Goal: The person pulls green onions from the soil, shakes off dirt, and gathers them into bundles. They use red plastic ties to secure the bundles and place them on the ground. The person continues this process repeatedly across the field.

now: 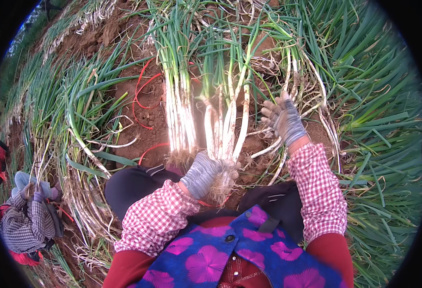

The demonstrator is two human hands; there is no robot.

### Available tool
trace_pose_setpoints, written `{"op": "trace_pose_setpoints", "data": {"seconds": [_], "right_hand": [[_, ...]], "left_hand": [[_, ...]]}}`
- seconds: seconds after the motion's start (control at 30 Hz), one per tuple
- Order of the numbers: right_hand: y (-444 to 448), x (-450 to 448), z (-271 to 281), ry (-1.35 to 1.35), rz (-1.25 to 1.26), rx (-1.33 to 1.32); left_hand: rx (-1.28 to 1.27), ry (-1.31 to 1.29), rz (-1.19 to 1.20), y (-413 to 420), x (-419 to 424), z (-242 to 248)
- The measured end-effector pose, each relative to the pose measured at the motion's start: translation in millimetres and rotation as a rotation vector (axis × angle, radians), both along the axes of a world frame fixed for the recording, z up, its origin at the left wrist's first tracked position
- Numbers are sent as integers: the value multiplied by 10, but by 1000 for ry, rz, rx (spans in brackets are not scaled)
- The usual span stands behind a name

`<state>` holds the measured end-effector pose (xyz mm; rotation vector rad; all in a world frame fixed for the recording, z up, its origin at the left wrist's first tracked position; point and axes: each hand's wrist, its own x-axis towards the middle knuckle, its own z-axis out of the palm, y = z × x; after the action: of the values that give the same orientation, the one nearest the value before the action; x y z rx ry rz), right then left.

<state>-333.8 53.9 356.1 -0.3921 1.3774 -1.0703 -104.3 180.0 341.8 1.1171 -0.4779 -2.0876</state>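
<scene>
My left hand (205,174), in a grey work glove, grips several green onions (229,126) near their roots; the stalks point away from me. Beside them on the left lies a neat bundle of cleaner green onions (180,108), white stems towards me and roots by my left wrist. My right hand (283,117), in a soiled grey glove, is to the right of the held stalks with fingers apart and nothing in it. Near that hand, uncleaned green onions (293,72) with brownish stems lie loosely on the soil. Part of my left hand's fingers is hidden by stems and roots.
Red plastic ties (137,97) lie on brown soil (124,140) to the left. A long pile of pulled green onions (84,194) runs down the left side. Standing green onion leaves (380,126) fill the right. At far left, a co-worker (30,219) sits holding green onions.
</scene>
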Motion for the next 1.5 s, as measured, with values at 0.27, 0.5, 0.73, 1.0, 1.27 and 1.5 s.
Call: {"op": "trace_pose_setpoints", "data": {"seconds": [0.27, 0.5, 0.73, 1.0, 1.27, 1.5], "right_hand": [[649, 622, -762, -628, 162, -192], [1016, 679, -492, -893, 411, -201], [1048, 693, -537, -898, 466, -158], [956, 714, -466, -879, 185, -200], [979, 795, -142, -875, -4, -155], [1027, 719, -314, -1096, 225, -200]], "left_hand": [[-179, -44, -74, 213, -136, 272], [-289, -154, -56, 55, -178, 190], [-299, -128, -188, 205, -162, -225], [-858, -1121, 120, 557, -178, 88], [-1742, -1437, 172, 353, -306, 141], [-1789, -1471, 208, 285, -360, 244]]}}
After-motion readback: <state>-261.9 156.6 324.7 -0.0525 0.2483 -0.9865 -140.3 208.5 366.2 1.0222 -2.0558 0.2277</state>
